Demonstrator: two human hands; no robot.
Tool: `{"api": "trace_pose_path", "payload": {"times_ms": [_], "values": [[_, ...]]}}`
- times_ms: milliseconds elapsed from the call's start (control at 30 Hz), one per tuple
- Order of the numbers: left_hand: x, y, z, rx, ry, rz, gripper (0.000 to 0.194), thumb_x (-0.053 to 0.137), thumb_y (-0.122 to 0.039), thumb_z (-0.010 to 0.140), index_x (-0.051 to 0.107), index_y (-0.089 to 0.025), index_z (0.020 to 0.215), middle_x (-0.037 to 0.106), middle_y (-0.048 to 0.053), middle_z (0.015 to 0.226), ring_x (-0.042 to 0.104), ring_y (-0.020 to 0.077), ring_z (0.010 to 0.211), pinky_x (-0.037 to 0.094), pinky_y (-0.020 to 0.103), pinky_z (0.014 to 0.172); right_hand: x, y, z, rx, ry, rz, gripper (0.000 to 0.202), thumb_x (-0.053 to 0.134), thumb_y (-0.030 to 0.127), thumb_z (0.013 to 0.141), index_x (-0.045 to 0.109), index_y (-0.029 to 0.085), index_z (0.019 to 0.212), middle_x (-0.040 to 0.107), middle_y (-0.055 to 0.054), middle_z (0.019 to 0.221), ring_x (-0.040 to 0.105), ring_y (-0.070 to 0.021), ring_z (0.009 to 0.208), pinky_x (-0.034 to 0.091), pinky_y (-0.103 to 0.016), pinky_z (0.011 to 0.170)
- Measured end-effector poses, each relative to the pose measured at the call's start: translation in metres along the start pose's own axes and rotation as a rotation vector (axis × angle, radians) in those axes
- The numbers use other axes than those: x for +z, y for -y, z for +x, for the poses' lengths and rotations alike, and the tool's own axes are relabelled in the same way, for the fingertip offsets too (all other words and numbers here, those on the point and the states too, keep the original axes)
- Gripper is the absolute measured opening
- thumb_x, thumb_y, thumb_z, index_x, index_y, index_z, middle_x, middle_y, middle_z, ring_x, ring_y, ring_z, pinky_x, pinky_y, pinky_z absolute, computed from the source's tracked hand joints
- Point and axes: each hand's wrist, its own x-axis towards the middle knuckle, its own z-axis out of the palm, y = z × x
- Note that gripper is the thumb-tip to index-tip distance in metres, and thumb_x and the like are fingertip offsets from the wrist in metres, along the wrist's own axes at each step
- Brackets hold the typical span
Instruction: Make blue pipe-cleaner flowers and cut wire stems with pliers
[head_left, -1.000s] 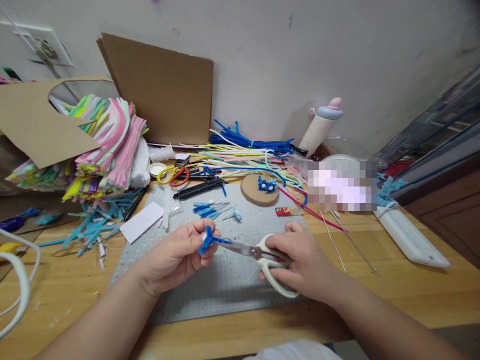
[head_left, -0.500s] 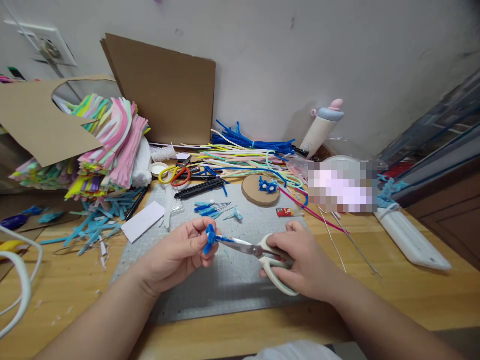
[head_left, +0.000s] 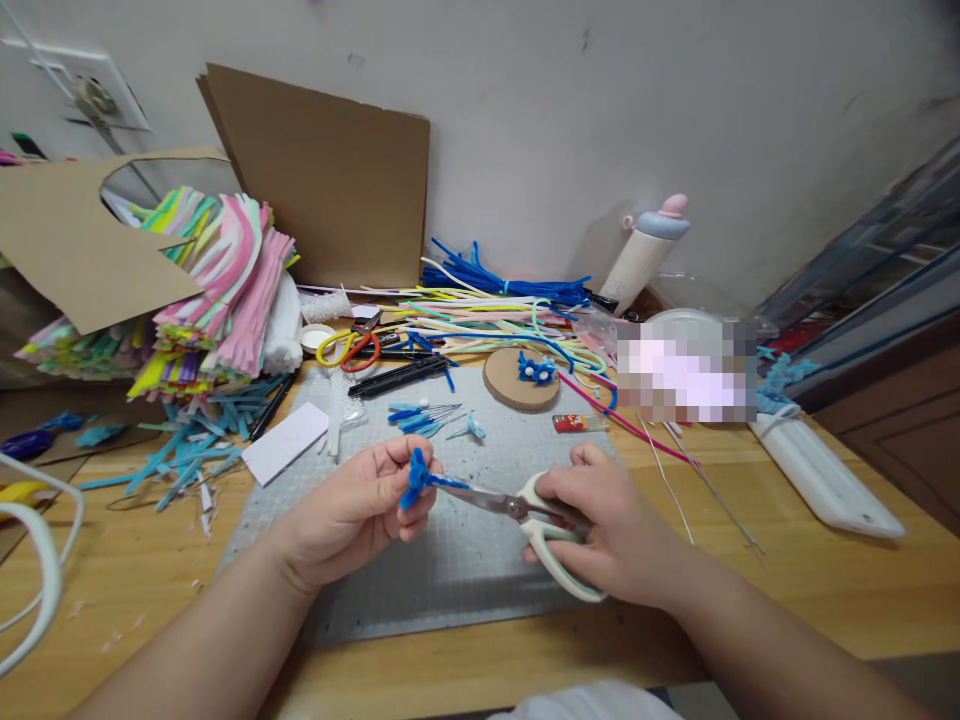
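My left hand [head_left: 371, 500] pinches a small blue fuzzy flower [head_left: 417, 478] between thumb and fingers, its thin blue stem pointing right. In my right hand [head_left: 600, 520] are white-handled scissors [head_left: 517, 506], their blade tips close to the stem's end. Both hands are above the grey cutting mat [head_left: 450, 590]. Beyond them on the mat lie thin blue stem pieces [head_left: 424, 418] and a small light-blue piece [head_left: 474, 427]. Blue flowers with white centres [head_left: 537, 370] rest on a round cardboard disc [head_left: 510, 392].
A red lighter [head_left: 570, 423], black knife [head_left: 397, 375] and orange-yellow scissors [head_left: 349, 350] lie beyond the hands. Colourful pipe cleaners [head_left: 240, 270] are bundled at left, with cardboard sheets [head_left: 322, 180] behind. A bottle [head_left: 645, 250] and a white glue-gun-like object [head_left: 832, 480] are at right.
The scissors have moved slightly right and down, away from the flower. The flower has turned a little in my left hand, and more of its blue stem shows.
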Motion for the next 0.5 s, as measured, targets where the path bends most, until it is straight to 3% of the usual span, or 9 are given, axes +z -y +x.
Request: {"api": "trace_pose_path", "payload": {"times_ms": [100, 500], "values": [[-0.0011, 0.0005, -0.0004, 0.003, -0.007, -0.002, 0.019, 0.071, -0.023, 0.073, 0.059, -0.014, 0.085, 0.049, -0.001, 0.07, 0.045, 0.0036, 0.052, 0.039, 0.014, 0.047, 0.0006, 0.0001, -0.0002, -0.012, 0.0, -0.001, 0.027, 0.067, 0.037, 0.075, 0.046, 0.019, 0.074, 0.048, 0.005, 0.059, 0.037, -0.0121, 0.058, 0.023, -0.029, 0.065], [0.0034, -0.001, -0.0028, 0.022, 0.033, -0.003, 0.019, 0.072, -0.021, 0.072, 0.061, -0.015, 0.087, 0.052, 0.0, 0.075, 0.047, 0.0037, 0.054, 0.041, 0.015, 0.05, 0.0034, 0.0002, 0.0002, -0.081, -0.029, -0.006, 0.027, 0.055, 0.027, 0.082, 0.035, 0.02, 0.065, 0.041, 0.004, 0.056, 0.034, -0.0122, 0.056, 0.025, -0.028, 0.061]]}}
